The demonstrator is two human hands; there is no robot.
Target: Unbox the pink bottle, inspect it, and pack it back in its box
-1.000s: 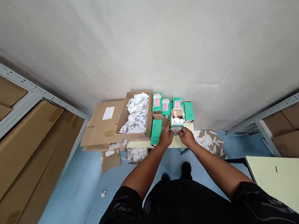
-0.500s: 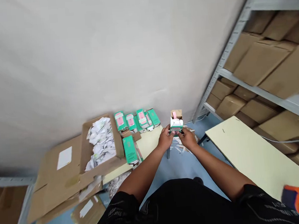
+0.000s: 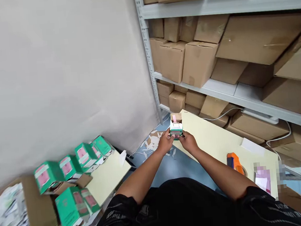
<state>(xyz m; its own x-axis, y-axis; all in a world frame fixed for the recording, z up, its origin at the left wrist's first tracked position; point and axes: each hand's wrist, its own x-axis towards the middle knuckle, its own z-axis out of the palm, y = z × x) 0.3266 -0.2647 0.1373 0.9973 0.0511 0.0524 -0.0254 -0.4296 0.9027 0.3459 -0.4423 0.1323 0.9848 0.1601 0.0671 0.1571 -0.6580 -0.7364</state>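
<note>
Between both hands I hold a small green carton [image 3: 176, 126], its top flaps open, with white and pink paper showing inside. My left hand [image 3: 165, 142] grips its left side and my right hand [image 3: 189, 141] its right side, thumbs towards me. The carton is over the near left end of a pale yellow table [image 3: 210, 136]. Several similar green boxes with pink panels, such as one large green box [image 3: 69, 208], stand on another pale table [image 3: 111, 176] to the left.
A cardboard box [image 3: 40, 207] full of crumpled paper sits at far left. Paper scraps [image 3: 153, 142] litter the blue floor. An orange tape dispenser [image 3: 235, 162] lies on the right table. Metal shelving [image 3: 225, 4] with brown cartons lines the right, and a white cable [image 3: 224, 114] runs along it.
My view has swung right, away from the left table towards the shelves. The carton, still in both hands, has passed from above the floor to the right table's corner.
</note>
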